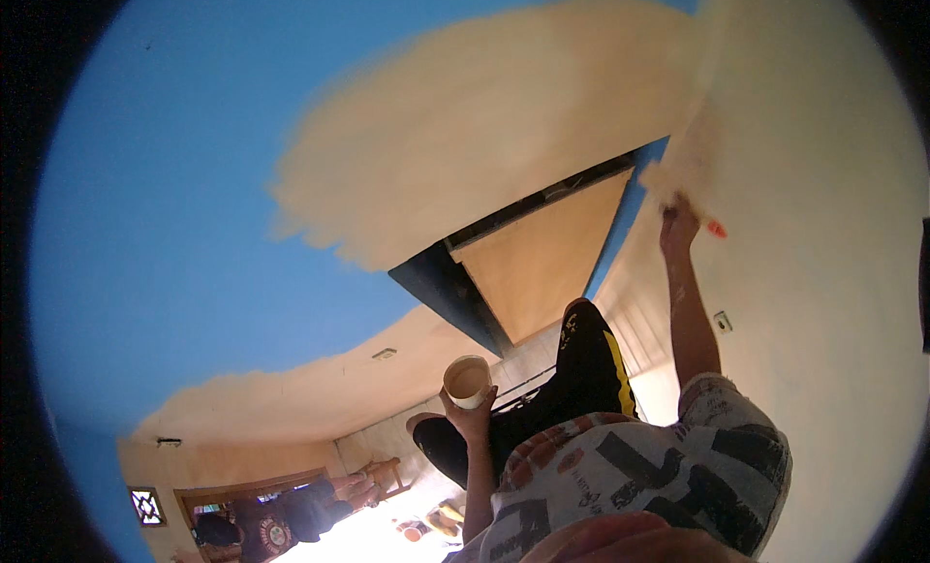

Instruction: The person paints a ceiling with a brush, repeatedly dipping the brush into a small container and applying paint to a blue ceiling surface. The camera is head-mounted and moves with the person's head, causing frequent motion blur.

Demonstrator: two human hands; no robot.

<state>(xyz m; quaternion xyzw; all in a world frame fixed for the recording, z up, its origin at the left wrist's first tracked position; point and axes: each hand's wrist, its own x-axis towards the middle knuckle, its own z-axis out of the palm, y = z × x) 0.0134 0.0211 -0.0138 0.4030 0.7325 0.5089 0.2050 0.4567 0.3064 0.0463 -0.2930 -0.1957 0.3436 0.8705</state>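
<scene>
My left hand (472, 420) is wrapped round a round white tub (467, 383) that holds beige paint. The tub is held upright in front of my dark trousers. On the right, my raised right hand (680, 226) is closed round a paintbrush (663, 182). Its pale, wide head is smeared by motion against the wall beside a narrow blue strip, and an orange-red handle end sticks out past my hand. Beige paint (484, 98) covers a broad patch of the blue wall (174, 175), with a soft, uneven edge.
A dark-framed recess (552, 243) with a beige panel opens in the wall ahead. Small wall fittings sit at a switch plate (723, 322) and a socket (385, 354). At lower left, people (291, 519) are near a wooden-framed doorway, beside a wooden stool (392, 476) and a patterned vent (146, 506).
</scene>
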